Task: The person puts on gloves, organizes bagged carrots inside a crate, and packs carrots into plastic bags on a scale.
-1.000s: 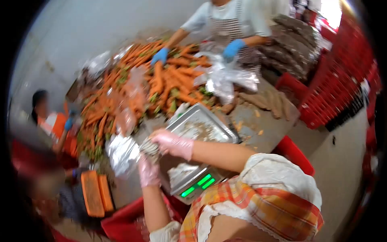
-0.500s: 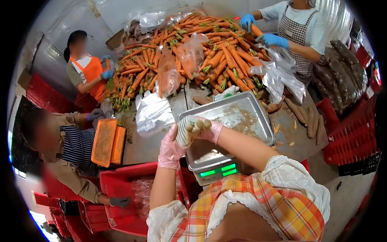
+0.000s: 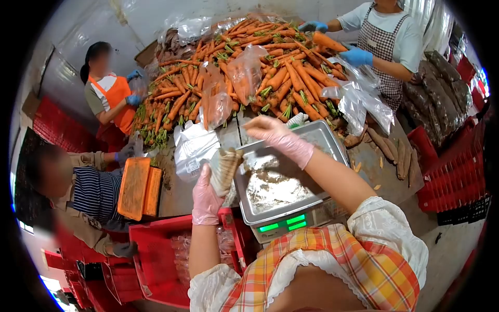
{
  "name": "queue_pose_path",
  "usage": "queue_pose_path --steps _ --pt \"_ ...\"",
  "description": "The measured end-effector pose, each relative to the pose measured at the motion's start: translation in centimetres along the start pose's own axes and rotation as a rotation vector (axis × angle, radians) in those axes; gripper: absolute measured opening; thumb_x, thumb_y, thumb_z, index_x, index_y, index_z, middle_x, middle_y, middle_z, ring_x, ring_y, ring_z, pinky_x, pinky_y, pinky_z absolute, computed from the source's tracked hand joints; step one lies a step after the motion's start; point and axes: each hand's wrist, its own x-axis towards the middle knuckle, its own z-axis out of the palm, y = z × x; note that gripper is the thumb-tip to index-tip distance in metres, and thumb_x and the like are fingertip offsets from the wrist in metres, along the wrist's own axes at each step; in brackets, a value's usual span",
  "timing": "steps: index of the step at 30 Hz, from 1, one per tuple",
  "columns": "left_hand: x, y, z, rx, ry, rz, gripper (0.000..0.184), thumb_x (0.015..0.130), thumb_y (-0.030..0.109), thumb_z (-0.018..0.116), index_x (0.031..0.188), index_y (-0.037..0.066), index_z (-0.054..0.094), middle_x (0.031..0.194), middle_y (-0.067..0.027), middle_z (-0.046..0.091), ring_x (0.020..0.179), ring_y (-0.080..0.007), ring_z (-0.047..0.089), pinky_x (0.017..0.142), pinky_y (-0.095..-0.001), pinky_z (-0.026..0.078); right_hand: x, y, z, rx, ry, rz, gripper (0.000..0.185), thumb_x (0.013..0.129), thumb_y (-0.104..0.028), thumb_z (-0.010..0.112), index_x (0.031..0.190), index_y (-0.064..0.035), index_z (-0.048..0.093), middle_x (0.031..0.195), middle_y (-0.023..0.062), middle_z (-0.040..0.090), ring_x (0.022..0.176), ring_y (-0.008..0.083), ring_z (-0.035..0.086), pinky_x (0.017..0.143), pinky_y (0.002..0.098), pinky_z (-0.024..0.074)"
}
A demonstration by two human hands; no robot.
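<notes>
My left hand (image 3: 207, 200), in a thin pink glove, is closed around a striped knitted work glove (image 3: 225, 167) with coated fingertips. My right hand (image 3: 273, 133), also gloved in pink, is apart from it, above the left back corner of the scale's tray, with its fingers stretched out and nothing in them. A second knitted glove (image 3: 298, 120) lies behind the tray's back edge, close to that hand. The metal tray (image 3: 342, 156) is dusted with soil and sits on the scale (image 3: 283, 229) with its lit green display.
A big heap of carrots (image 3: 278, 88) covers the back of the table. Clear plastic bags (image 3: 195, 148) lie in front of it. Brown roots (image 3: 384, 143) lie to the right. Red crates (image 3: 156, 265) stand nearby. Co-workers (image 3: 387, 47) stand on both sides, one beside orange scrapers or boxes (image 3: 134, 187).
My hands have separated. The left has moved down and left with the knitted glove; the right has let go and moved up. The right-hand co-worker has raised a carrot.
</notes>
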Motion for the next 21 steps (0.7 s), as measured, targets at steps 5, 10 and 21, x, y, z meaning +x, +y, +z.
queue_pose_path --steps 5,10,21 --pt "0.4 -0.4 1.1 0.039 -0.011 -0.048 0.052 0.095 0.030 0.040 0.130 -0.008 0.034 0.131 -0.0264 0.041 0.123 -0.0378 0.041 0.106 -0.0428 0.033 0.9 1.9 -0.8 -0.076 0.028 -0.038 0.017 0.084 -0.019 0.064 0.086 -0.0017 0.064 0.080 0.0034 0.062 0.076 0.0116 0.057 0.074 0.0262 0.0471" --pt "0.8 -0.2 -0.6 -0.017 0.121 0.019 0.052 0.095 0.034 0.040 0.127 -0.006 0.040 0.126 -0.0222 0.049 0.116 -0.0335 0.049 0.100 -0.0406 0.040 -2.0 -0.7 2.0 0.087 -0.146 0.146 0.026 0.083 -0.023 0.066 0.093 0.0007 0.060 0.085 0.0084 0.061 0.087 0.0130 0.056 0.079 0.0287 0.0459" --pt "1.0 -1.2 0.3 -0.147 0.143 0.045 0.050 0.093 0.034 0.040 0.122 -0.006 0.047 0.120 -0.0186 0.055 0.109 -0.0316 0.055 0.095 -0.0400 0.043 -2.8 0.5 2.8 0.153 -0.359 0.301 0.036 0.080 -0.022 0.067 0.107 0.0006 0.059 0.092 0.0069 0.064 0.087 0.0133 0.059 0.079 0.0255 0.0450"
